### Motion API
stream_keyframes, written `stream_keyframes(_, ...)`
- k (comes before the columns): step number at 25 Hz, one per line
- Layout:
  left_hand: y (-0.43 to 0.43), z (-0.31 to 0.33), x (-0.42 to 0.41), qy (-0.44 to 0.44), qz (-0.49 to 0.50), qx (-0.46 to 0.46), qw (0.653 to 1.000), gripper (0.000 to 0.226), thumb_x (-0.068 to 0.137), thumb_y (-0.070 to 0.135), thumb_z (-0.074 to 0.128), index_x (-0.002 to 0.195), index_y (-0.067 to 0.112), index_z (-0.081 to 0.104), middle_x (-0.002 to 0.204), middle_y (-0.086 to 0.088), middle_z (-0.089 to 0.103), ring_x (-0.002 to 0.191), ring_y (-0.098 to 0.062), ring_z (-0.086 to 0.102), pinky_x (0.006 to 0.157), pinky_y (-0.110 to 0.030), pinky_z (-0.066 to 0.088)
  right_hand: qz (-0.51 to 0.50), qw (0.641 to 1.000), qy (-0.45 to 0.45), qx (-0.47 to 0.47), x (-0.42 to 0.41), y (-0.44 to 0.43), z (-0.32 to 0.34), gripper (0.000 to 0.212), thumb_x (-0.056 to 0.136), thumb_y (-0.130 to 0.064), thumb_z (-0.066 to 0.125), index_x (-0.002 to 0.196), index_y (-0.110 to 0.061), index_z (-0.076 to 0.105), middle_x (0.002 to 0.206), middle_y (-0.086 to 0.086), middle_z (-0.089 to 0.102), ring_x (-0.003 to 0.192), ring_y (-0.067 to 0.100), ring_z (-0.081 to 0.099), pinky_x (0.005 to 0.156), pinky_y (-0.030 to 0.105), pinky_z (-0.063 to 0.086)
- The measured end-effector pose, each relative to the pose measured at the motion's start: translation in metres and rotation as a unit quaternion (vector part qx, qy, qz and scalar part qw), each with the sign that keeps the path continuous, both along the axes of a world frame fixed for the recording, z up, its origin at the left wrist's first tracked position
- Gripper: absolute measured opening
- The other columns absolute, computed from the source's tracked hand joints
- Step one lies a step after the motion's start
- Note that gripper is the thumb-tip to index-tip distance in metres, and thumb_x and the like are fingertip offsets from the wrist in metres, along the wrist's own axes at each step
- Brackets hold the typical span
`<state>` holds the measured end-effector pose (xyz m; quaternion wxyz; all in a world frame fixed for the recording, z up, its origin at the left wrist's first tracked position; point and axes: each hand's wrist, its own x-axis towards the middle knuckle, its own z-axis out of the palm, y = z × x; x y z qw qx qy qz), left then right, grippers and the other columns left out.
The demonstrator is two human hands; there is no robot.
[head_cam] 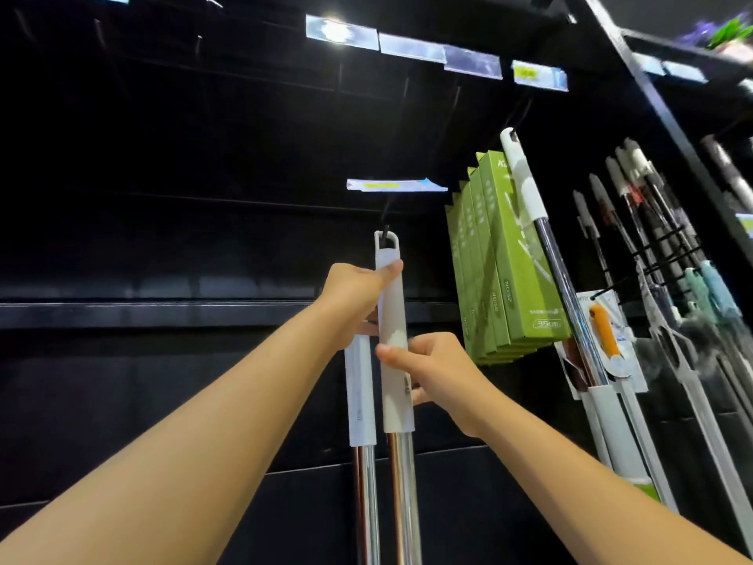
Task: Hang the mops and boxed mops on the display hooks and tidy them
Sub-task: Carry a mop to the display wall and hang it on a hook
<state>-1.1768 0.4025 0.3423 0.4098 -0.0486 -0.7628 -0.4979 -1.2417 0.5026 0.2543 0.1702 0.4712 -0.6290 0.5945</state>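
now | mop (393, 311) near vertical, loop end up at hook (385, 228) | left hand (356, 297) fingers clamped round it | right hand (436, 373) likewise, lower

Two hands show: a left hand (354, 295) and a right hand (436, 369). Between them stand two white-gripped mops, a shorter mop (360, 397) and a taller mop (394, 303); a third mop (525, 185) hangs to the right. The green boxes (517, 258) number about five, with edges overlapping. Four price tags (411, 46) line the top rail and one lower tag (395, 184) sits beneath. There is one orange-handled tool (605, 330). The grey-tipped poles (615, 175) are several but too blurred to count.
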Motion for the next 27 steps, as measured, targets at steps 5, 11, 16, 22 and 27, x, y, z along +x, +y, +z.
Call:
stream_keyframes(5,-0.023,-0.017,-0.031,-0.002,0.023,0.024,0.999,0.052,0.079,0.053,0.071,0.109,0.011,0.066,0.103,-0.011,0.072,0.093,-0.029,0.07,0.085,-0.047,0.058,0.028,0.999,-0.037,-0.007,-0.02,-0.022,-0.016,0.024,0.089,-0.032,0.068,0.097,-0.009,0.07,0.094,0.009,0.073,0.083,0.014,0.071,0.061,0.025,0.058)
stream_keyframes(11,-0.036,-0.029,-0.052,-0.003,0.052,0.023,0.998,0.05,0.075,0.033,0.081,0.117,0.012,0.064,0.111,-0.01,0.068,0.099,-0.029,0.068,0.087,-0.047,0.057,0.058,0.996,-0.057,0.02,-0.053,-0.038,-0.018,0.02,0.088,-0.035,0.068,0.093,-0.016,0.07,0.094,0.002,0.071,0.084,0.012,0.069,0.06,0.021,0.057)
stream_keyframes(16,-0.054,-0.074,-0.078,0.093,0.069,-0.04,0.992,0.023,0.086,0.027,0.071,0.109,0.025,0.068,0.106,-0.001,0.07,0.103,-0.02,0.066,0.088,-0.043,0.057,0.0,0.999,-0.034,0.019,-0.082,-0.063,-0.026,0.036,0.089,-0.042,0.065,0.089,-0.007,0.072,0.091,0.005,0.072,0.086,0.018,0.069,0.074,0.03,0.059)
stream_keyframes(22,-0.068,-0.122,-0.11,0.114,0.095,-0.059,0.987,0.04,0.097,0.032,0.055,0.137,0.026,0.052,0.101,0.011,0.067,0.091,-0.004,0.065,0.075,-0.018,0.056,-0.021,0.997,0.075,-0.019,-0.11,-0.086,-0.05,0.029,0.098,-0.029,0.053,0.095,-0.007,0.072,0.077,0.001,0.067,0.067,0.01,0.063,0.056,0.01,0.048)
stream_keyframes(27,-0.068,-0.126,-0.118,0.101,0.089,-0.03,0.99,0.03,0.1,0.033,0.049,0.13,0.032,0.049,0.099,0.009,0.065,0.086,-0.001,0.064,0.065,-0.013,0.052,0.004,0.994,0.097,-0.054,-0.117,-0.094,-0.061,0.027,0.101,-0.027,0.048,0.101,-0.008,0.068,0.084,0.006,0.069,0.074,0.014,0.067,0.065,0.015,0.055)
